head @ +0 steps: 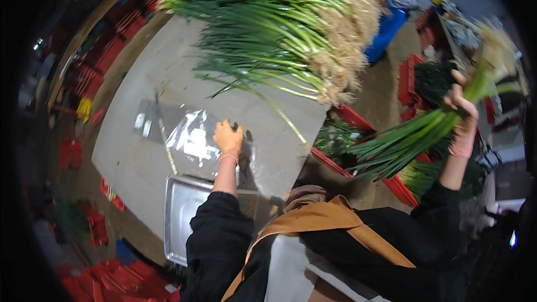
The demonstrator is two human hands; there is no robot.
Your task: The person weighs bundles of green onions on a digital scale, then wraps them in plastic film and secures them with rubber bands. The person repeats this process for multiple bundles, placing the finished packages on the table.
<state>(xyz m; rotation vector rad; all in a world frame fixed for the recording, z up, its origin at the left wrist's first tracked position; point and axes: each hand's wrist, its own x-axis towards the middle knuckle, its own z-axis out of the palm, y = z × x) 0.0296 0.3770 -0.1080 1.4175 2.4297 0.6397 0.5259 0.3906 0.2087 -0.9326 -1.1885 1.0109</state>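
Note:
My right hand [461,111] is raised at the right, away from the table, and closed around a bunch of green onions [419,136], roots upward and leaves hanging down to the left. My left hand [228,136], in an orange glove, rests at the edge of a clear plastic bag [195,136] on the grey table; whether it grips the film I cannot tell. A large pile of green onions [268,21] covers the far part of the table, roots to the right. One loose stalk [285,117] lies on the near side of the pile.
The grey table [138,71] holds a metal tray [178,218] at its near edge, left of my sleeve. Red crates [346,119] with greens stand on the floor at the right. More red crates [113,277] are at the lower left. Another person's sleeve [400,0] shows beyond the pile.

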